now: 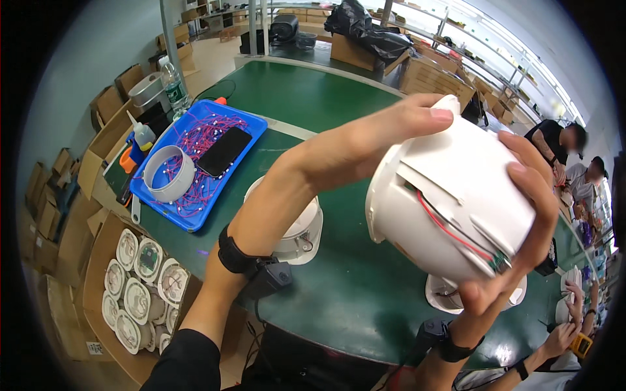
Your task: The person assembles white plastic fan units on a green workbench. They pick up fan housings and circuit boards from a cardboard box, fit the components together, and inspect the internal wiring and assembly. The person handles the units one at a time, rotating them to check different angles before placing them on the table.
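Above the green table, both hands hold a white plastic cup-shaped housing (450,195), tilted on its side. Red and black wires (450,225) run along a slot in its wall to a small green connector or board (499,260) near one end. My left hand (365,137) grips a small raised white part at its upper edge with thumb and finger. Fingers of my right hand (540,202) wrap round the other end from the right and below. Another white housing (301,238) stands behind my left forearm. A further white part (443,296) lies partly hidden below my right hand.
A blue tray (195,221) at the left holds red wires, a white ring (171,192) and a black phone (225,151). Beside it stand a bottle (173,88) and a glue bottle (142,133). Lower left, a carton (98,274) contains several white housings. People work at the right.
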The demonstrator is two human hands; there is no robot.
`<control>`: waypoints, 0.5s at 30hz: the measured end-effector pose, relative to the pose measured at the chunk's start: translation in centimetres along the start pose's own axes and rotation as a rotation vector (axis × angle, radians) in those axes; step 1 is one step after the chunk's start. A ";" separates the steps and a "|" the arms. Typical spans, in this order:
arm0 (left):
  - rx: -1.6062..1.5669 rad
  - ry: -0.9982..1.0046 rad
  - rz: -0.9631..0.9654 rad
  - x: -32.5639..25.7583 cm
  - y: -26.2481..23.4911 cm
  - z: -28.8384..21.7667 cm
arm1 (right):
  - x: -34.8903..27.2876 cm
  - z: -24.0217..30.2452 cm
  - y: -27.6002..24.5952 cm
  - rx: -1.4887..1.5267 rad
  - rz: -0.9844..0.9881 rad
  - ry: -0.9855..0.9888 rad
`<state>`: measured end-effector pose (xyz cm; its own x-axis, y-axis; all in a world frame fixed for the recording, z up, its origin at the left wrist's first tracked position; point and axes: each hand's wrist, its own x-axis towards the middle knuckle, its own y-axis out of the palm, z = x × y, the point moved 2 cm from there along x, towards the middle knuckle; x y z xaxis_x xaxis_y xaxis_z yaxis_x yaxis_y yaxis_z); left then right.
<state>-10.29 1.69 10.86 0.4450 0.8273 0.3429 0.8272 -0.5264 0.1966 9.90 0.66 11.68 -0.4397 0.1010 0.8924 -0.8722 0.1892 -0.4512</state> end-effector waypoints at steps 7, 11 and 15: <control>-0.237 -0.085 0.018 0.1 0.6 0.9 | 0.5 1.5 -0.8 -0.056 0.070 0.001; -0.020 -0.090 -0.119 0.7 -0.7 1.3 | -0.3 -1.5 -0.4 0.127 0.079 0.067; -0.021 -0.092 -0.001 0.8 -1.2 1.4 | 0.3 -1.0 -0.2 0.101 0.185 0.047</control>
<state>-10.40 3.29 9.62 0.4749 0.8418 0.2566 0.8206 -0.5289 0.2163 10.20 1.64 12.05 -0.5861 0.1707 0.7920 -0.7955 0.0641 -0.6025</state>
